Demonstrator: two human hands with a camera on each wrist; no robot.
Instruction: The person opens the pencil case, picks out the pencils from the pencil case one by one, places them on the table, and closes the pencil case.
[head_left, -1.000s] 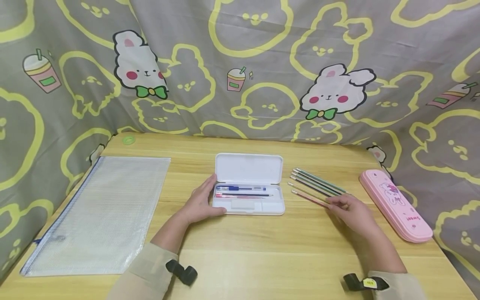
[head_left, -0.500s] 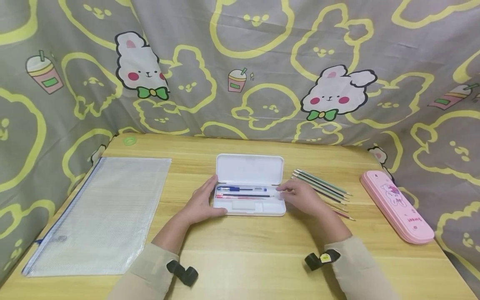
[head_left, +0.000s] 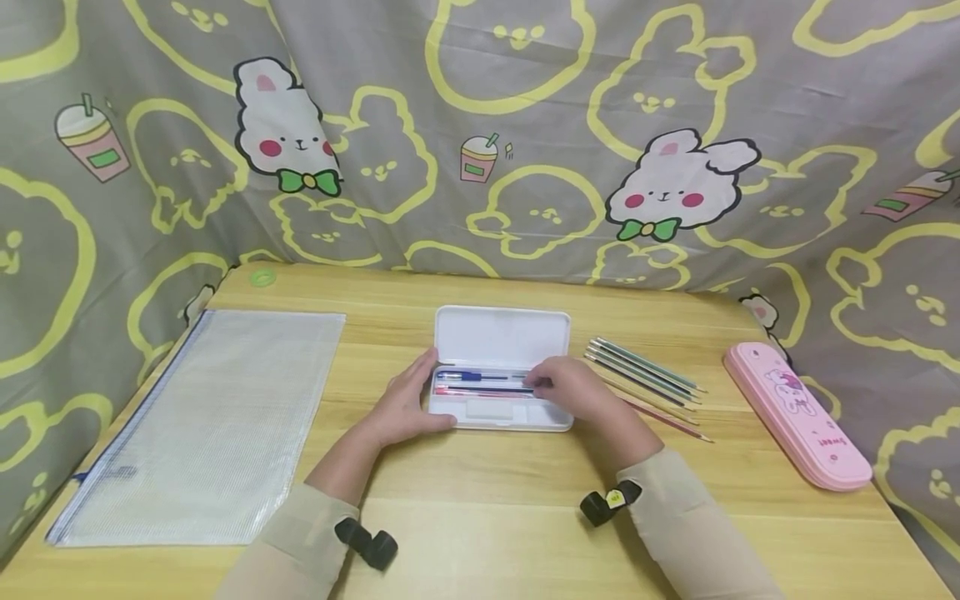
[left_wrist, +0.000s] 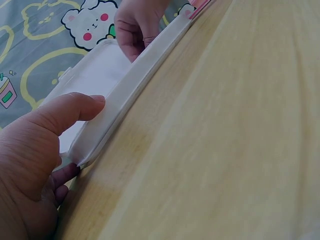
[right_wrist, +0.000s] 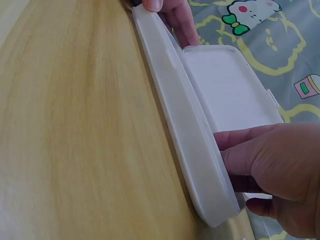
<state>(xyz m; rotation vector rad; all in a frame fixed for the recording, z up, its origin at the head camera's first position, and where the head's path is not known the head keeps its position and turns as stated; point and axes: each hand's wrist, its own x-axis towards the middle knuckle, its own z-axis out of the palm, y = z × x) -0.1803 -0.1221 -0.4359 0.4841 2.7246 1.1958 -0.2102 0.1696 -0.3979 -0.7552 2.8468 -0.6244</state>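
Observation:
An open white pencil case (head_left: 502,335) stands on the table in the head view, lid raised at the back. Inside are a blue pen (head_left: 459,377), a dark pencil (head_left: 480,389), a pink-ended stick (head_left: 444,390) and a white eraser (head_left: 489,409). My left hand (head_left: 408,408) grips the case's left end, thumb at the front edge, fingers along the side. Reaching in from the right, my right hand (head_left: 581,392) has its fingertips at the right ends of the pen and dark pencil. In the right wrist view, the case wall (right_wrist: 185,130) hides those fingertips; I cannot tell whether they pinch anything.
Several loose pencils (head_left: 645,367) lie fanned out right of the case. Farther right is a pink zipped pencil case (head_left: 798,417). A clear mesh zip pouch (head_left: 202,425) covers the left side. A green ring (head_left: 262,277) lies at the back left, before the patterned curtain (head_left: 547,100).
My right hand has left the loose pencils and moved left, over the white case's right end and into it. The left hand keeps its hold on the case.

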